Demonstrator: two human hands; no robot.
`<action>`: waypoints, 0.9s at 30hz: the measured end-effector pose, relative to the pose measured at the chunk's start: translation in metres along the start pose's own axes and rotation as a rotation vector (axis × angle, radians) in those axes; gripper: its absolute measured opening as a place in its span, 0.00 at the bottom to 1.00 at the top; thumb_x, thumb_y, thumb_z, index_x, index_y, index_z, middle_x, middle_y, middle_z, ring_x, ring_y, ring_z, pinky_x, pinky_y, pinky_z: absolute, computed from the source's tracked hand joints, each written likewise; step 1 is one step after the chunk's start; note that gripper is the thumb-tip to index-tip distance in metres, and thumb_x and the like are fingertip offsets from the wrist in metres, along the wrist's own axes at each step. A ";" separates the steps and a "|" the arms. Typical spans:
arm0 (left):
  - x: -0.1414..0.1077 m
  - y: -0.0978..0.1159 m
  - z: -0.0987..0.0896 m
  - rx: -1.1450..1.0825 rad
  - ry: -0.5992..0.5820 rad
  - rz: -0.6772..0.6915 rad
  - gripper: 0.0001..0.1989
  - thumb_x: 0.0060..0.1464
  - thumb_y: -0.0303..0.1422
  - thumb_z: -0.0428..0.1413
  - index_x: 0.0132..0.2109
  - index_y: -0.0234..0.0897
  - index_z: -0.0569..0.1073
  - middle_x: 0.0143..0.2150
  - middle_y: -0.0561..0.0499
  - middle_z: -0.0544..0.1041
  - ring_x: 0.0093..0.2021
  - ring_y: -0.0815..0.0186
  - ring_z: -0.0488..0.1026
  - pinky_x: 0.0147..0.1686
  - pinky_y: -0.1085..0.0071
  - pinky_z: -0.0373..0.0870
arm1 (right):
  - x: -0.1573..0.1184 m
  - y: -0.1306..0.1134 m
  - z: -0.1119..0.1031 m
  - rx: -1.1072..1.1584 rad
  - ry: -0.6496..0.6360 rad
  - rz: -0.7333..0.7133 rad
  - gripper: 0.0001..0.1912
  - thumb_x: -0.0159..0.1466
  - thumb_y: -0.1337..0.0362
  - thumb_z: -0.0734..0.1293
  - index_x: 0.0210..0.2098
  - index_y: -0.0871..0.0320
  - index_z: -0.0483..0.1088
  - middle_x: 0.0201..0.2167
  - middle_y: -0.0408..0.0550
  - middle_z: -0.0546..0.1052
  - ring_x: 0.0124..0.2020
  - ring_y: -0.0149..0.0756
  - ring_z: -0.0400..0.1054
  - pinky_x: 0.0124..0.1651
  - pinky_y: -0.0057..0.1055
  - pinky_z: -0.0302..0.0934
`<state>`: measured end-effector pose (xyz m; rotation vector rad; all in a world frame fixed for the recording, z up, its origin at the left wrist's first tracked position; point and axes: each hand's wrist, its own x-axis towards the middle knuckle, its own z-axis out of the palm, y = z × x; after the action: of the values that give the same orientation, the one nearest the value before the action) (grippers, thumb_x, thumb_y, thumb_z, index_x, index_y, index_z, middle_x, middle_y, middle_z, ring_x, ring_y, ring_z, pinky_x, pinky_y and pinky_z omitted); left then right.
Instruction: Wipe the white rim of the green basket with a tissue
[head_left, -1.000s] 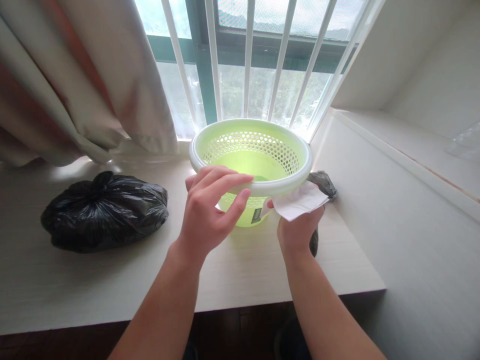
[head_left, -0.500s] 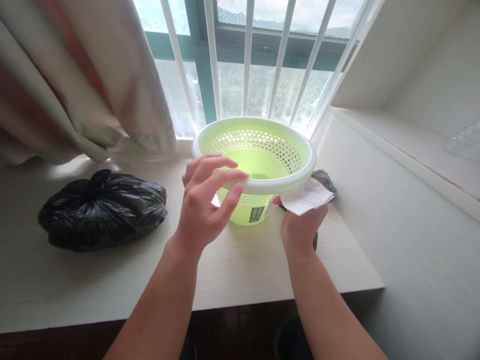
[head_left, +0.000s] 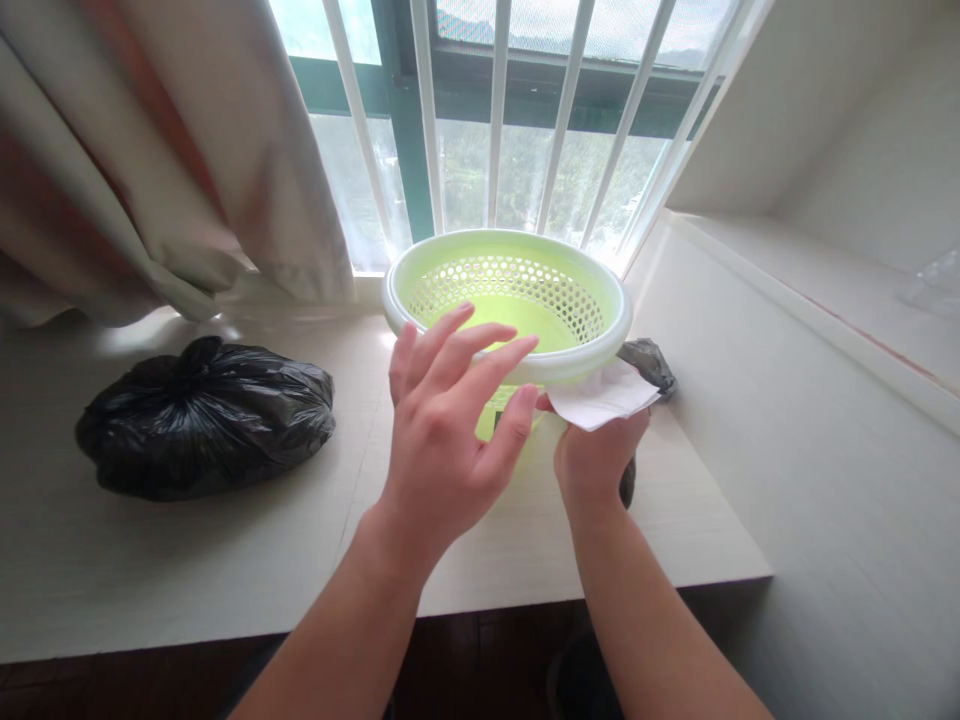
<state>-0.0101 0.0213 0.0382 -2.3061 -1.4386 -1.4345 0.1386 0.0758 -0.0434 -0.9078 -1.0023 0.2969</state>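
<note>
A light green plastic basket (head_left: 585,362) with a pale rim and perforated sides stands on the white ledge. In front of its near rim, my left hand (head_left: 454,430) has its fingers spread and grips nothing; whether a fingertip touches the rim I cannot tell. Just below the rim on the right, my right hand (head_left: 600,455) is closed on a folded white tissue (head_left: 606,395). Its fingers are mostly hidden under the tissue. Behind that hand, a crumpled dark plastic bag (head_left: 651,366) shows partly.
A full, knotted black plastic bag (head_left: 206,425) lies on the ledge (head_left: 300,560) at the left. A curtain (head_left: 172,150) hangs behind it. White window bars (head_left: 495,120) rise beyond the basket, and a white panel (head_left: 757,380) bounds the right side.
My left hand has come off the basket's rim and shifted right and nearer, its fingers spreading. My right hand with the tissue has moved slightly left. The basket stays in place.
</note>
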 end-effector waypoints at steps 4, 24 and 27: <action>-0.004 0.001 0.011 0.014 -0.049 -0.031 0.16 0.70 0.41 0.52 0.61 0.52 0.73 0.64 0.61 0.77 0.76 0.64 0.61 0.81 0.57 0.35 | 0.001 -0.004 0.001 0.030 0.027 0.109 0.18 0.64 0.62 0.70 0.54 0.49 0.73 0.51 0.45 0.78 0.42 0.34 0.77 0.32 0.32 0.78; 0.001 -0.013 0.014 -0.091 0.029 -0.033 0.10 0.69 0.37 0.52 0.52 0.51 0.77 0.57 0.61 0.80 0.74 0.67 0.64 0.81 0.55 0.38 | 0.001 -0.008 -0.004 -0.013 0.097 0.166 0.13 0.56 0.62 0.75 0.40 0.54 0.73 0.33 0.41 0.80 0.31 0.36 0.77 0.29 0.35 0.76; 0.001 -0.016 0.012 -0.104 0.022 -0.026 0.10 0.69 0.37 0.52 0.52 0.51 0.77 0.57 0.61 0.81 0.73 0.67 0.65 0.81 0.54 0.40 | 0.002 -0.009 -0.003 -0.027 0.093 0.161 0.13 0.57 0.61 0.75 0.39 0.54 0.73 0.33 0.40 0.80 0.31 0.35 0.77 0.29 0.34 0.76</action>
<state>-0.0134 0.0371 0.0263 -2.3315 -1.4263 -1.5722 0.1410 0.0699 -0.0363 -1.0197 -0.8510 0.3742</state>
